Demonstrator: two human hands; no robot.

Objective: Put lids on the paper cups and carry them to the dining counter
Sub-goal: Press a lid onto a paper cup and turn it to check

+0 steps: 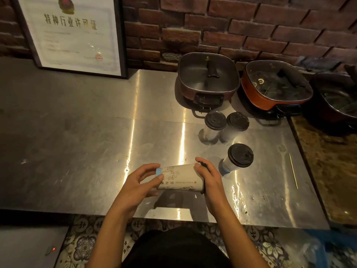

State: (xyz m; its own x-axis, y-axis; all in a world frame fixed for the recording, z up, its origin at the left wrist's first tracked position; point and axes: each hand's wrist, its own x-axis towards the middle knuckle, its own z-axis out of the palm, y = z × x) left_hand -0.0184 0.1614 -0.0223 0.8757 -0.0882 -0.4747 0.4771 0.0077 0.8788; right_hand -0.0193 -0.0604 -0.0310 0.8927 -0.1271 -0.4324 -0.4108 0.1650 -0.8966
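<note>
Lying on its side in the air just above the near edge of the steel table (77,142), a paper cup (180,178) is held between both hands. The left hand (141,180) pinches the blue-banded base end, thumb on the near side and fingertips curled over the far side. The right hand (209,177) is cupped over the mouth end, its fingers and thumb wrapped round the black lid (202,187), which sits on the cup's rim.

Most of that lid is covered by the right palm, so only slivers of its edge show, and whether it is fully seated cannot be told. The print on the cup's wall is too small to read.

Three more cups with black lids stand upright on the table, right of the hands: one close by (239,156), and two side by side farther back, a left one (215,123) and a right one (236,124), their lids almost touching. A thin wooden stick (293,171) lies near the table's right edge.

Along the far right stand a lidded square pot (207,78), an orange-sided pot (276,84) and a third pot (338,93) cut off by the frame edge. A framed certificate (73,31) leans against the brick wall (251,26) at far left. Patterned floor tiles (83,244) show below the table's near edge.
</note>
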